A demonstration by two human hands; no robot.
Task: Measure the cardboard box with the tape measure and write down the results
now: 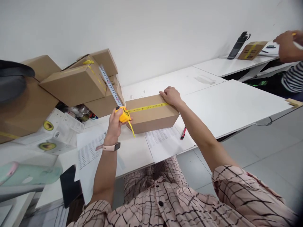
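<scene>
A brown cardboard box (153, 117) with a yellow tape strip along its top lies on the white table (227, 104). My left hand (115, 122) is closed round a yellow tape measure (124, 115) at the box's left end. Its white blade (110, 84) sticks up and to the left, over the stacked boxes. My right hand (170, 95) rests on the box's far right top corner, fingers curled over the edge. I wear a watch on the left wrist.
Several cardboard boxes (75, 83) are piled at the left. Printed sheets (163, 138) and a red pen (183, 133) lie by the near edge. At the far right another person's hand (287, 45) works near a small box (252, 50) and a dark bottle (238, 45).
</scene>
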